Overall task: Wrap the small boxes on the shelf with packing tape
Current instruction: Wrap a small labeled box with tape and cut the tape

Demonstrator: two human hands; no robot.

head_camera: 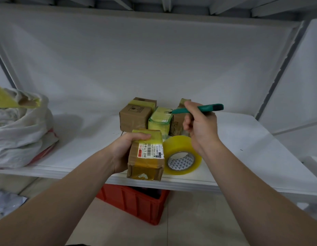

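Observation:
My left hand [124, 151] grips a small cardboard box [146, 157] with a white shipping label and yellowish tape on it, at the front edge of the white shelf [83, 153]. My right hand [198, 125] holds a green utility knife [205, 108] above the roll of clear yellowish packing tape [181, 155], which lies flat just right of the held box. Behind them stand three more small boxes: a brown one [134, 118], a tape-covered greenish one [160, 120], and a brown one [178, 125] partly hidden by my right hand.
A white sack [17, 128] with cardboard and yellow tape scraps sits on the shelf's left end. A red plastic crate [134, 203] stands on the floor under the shelf. An upper shelf [154, 6] hangs overhead.

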